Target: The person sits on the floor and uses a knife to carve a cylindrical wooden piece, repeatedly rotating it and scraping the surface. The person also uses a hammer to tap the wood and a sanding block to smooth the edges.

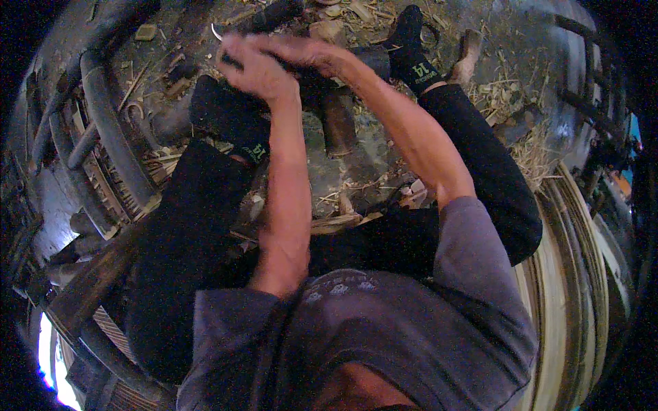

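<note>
My left hand (264, 77) and my right hand (296, 52) meet in front of me at the upper middle, both smeared by motion. The left fingers look bent around something hidden. My right hand reaches across just beyond it, its fingers overlapping the left ones, and I cannot tell its grip. A thin, bright, curved blade-like tip (216, 31) shows just past the fingertips; which hand it belongs to is hidden. Close behind the hands lies a dark round pole (275, 15). A short brown cylindrical block (339, 127) stands between my forearms.
My legs spread to both sides, with dark shoes (411, 51) beside the work. Wood shavings (504, 96) litter the floor. Dark curved frames (113, 130) crowd the left. Long pale strips (565, 274) lie bundled at right, and a wooden piece (468, 55) lies past my right foot.
</note>
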A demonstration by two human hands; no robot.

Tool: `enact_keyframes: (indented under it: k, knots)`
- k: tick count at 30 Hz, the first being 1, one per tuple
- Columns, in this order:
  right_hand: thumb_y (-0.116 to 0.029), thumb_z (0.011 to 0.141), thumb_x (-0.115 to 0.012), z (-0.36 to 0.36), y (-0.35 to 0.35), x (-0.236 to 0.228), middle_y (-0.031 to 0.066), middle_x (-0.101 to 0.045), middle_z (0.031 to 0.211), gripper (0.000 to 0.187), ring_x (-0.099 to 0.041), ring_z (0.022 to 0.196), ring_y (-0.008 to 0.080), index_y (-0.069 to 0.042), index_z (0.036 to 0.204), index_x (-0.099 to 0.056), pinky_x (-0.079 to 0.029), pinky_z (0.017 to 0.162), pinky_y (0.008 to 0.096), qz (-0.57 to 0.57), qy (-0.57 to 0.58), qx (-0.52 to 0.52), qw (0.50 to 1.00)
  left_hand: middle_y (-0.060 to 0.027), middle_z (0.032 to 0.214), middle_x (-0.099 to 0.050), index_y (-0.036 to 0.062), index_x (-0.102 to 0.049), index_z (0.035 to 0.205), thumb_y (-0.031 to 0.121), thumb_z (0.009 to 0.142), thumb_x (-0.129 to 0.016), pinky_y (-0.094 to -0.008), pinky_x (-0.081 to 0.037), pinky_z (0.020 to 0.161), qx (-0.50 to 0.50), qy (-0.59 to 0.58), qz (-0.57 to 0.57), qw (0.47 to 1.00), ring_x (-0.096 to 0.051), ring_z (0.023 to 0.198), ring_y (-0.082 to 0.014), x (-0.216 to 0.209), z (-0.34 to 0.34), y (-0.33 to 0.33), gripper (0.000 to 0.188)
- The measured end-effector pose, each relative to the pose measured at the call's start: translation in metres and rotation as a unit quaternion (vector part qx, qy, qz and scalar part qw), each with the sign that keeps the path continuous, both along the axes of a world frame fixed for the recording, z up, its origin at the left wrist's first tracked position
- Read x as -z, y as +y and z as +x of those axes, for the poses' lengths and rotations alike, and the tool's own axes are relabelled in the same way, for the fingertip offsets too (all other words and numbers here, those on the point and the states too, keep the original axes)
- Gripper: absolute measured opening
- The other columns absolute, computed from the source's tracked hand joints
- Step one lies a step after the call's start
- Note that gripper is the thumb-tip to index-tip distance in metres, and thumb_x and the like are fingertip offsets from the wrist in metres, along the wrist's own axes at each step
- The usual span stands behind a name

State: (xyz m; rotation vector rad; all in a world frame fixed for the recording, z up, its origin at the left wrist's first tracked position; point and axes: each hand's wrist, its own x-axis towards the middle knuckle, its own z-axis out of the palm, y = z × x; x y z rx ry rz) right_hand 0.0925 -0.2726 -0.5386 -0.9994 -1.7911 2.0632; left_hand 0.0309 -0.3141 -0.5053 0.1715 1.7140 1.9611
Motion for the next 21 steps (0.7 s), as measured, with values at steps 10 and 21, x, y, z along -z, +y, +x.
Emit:
enact_keyframes:
  k: [10,21]
  knots:
    - [-0.057,0.084,-0.051,0.016,0.029,-0.052,0.0146,-0.031,0.139,0.073,-0.034,0.124,0.0292,-0.008,0.136,-0.034,-0.034,0.099,0.0398,-0.122,-0.152,0.271,0.942,-0.013,0.114,-0.054,0.0005,-0.049,0.12,0.041,0.092,-0.048,-0.035,-0.042,0.088,0.258,-0.186,0.038,0.947,-0.05,0.104,-0.0219,0.038,-0.002,0.058,0.049]
    - [-0.056,0.091,-0.036,0.071,-0.025,-0.032,0.0188,-0.04,0.134,0.072,-0.043,0.118,0.0253,0.001,0.135,-0.033,-0.033,0.098,0.0336,0.16,-0.116,0.693,0.694,-0.0119,0.116,-0.058,0.0044,-0.058,0.116,0.052,0.084,-0.053,-0.0341,-0.041,0.092,0.665,0.151,0.309,0.663,-0.052,0.108,-0.022,0.057,0.108,0.106,0.057]
